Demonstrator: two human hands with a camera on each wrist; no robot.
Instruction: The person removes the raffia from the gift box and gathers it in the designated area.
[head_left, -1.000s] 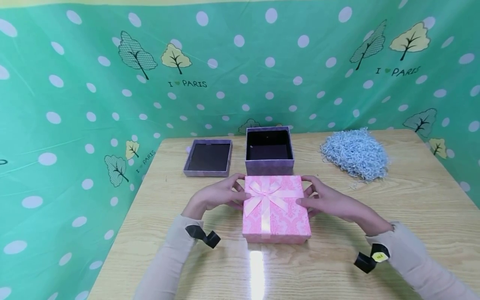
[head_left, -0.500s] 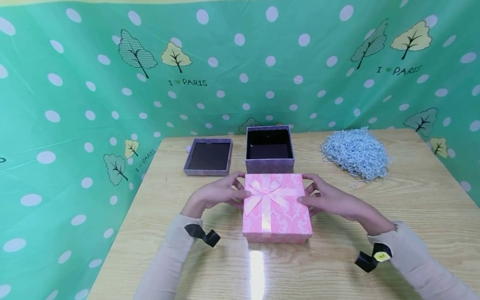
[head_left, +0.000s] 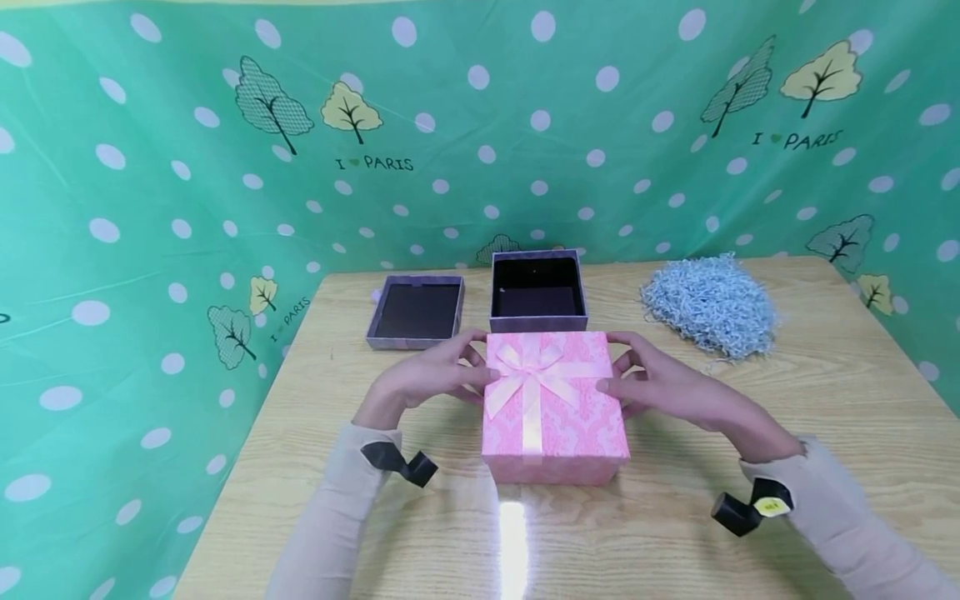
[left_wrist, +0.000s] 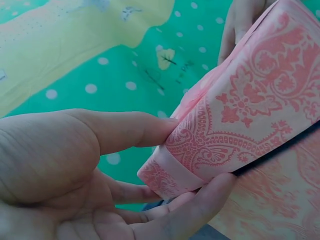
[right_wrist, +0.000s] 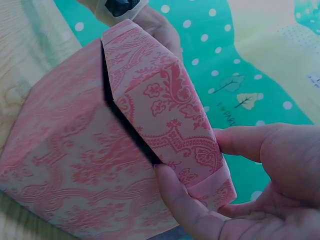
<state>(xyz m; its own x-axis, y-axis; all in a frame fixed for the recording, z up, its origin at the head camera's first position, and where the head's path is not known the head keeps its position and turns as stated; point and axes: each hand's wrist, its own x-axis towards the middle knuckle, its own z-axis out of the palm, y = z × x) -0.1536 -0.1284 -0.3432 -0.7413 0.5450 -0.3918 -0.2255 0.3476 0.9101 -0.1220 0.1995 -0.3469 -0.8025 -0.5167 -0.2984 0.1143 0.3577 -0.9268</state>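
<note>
The left hand and right hand are pinching opposite sides of a bow-topped pink lid. A dark gap is showing between it and the patterned box base on the bench.

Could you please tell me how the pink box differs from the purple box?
The pink box has a lid with a bow over it, while the purple box stands open, its dark inside showing.
The left hand and right hand hold the pink box's lid; neither holds the purple box.
The pink box sits in front, the purple box behind it.
Both rest on the table.
</note>
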